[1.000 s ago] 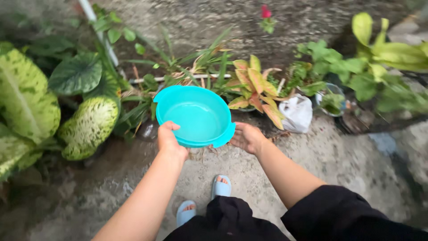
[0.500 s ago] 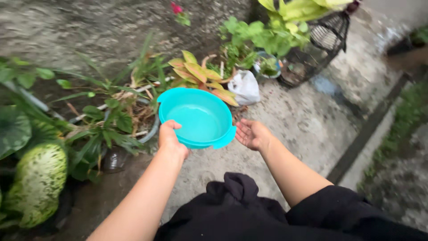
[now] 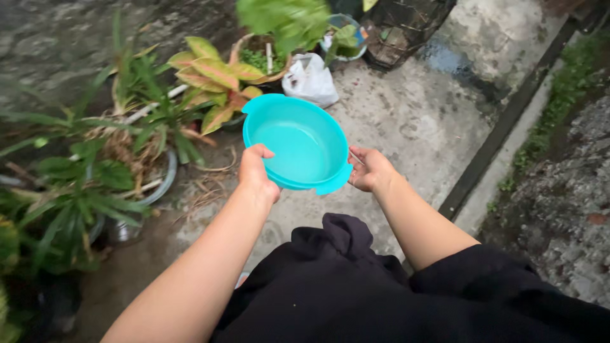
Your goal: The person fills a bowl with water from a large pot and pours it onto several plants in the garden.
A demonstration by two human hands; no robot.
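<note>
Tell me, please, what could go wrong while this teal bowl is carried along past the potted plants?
The teal bowl seems to hold water and tilts away; only the left hand clearly grips its rim, while the right hand merely touches the side, so it could slosh or slip. The concrete path looks damp, so footing may be slippery.

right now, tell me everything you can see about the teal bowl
The teal bowl is round, smooth and plastic-looking, with a flat rim and a small tab handle at the near and far edges. It holds a shallow pool of clear water. It is held above the concrete ground, tilted slightly. The left hand grips its near-left rim, thumb inside; the right hand touches the right rim.
</note>
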